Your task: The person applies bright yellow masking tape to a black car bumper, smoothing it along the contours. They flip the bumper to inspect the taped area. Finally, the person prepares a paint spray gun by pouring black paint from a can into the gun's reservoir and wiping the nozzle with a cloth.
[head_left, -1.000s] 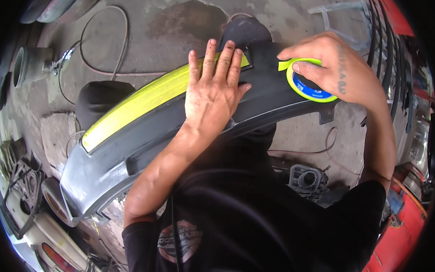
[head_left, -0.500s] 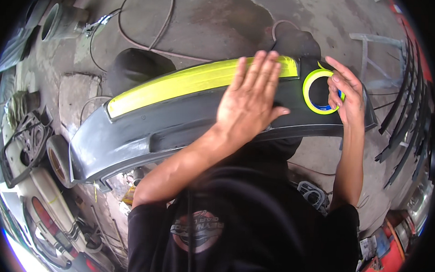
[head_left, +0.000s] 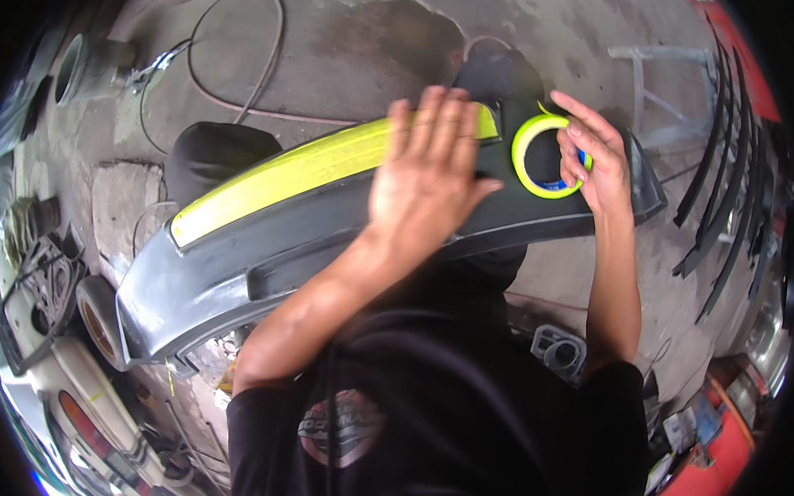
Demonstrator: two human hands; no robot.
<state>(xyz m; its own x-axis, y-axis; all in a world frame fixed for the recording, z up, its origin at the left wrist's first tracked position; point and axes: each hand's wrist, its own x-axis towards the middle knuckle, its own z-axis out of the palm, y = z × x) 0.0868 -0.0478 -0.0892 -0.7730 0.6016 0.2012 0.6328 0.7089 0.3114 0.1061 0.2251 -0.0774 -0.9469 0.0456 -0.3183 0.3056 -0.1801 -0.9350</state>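
Observation:
A long, curved dark grey car bumper stretches across in front of me. Bright yellow-green masking tape covers a long recessed strip along its far side. My left hand lies flat over the right part of that strip, fingers extended and palm down. In my right hand is a roll of yellow-green masking tape with a blue core, gripped at its right side. The index finger of that hand points out past the roll. A short loose tape end sticks up at the roll's top.
A hose loops over the concrete floor beyond the bumper. Several black trim strips and a grey metal frame are at the right. Car parts, including a pale bumper with a red light, crowd the left. A red panel is at lower right.
The view has shifted, so the bumper and both hands appear farther left. Relative to the bumper, my left hand and the tape roll stay in nearly the same places.

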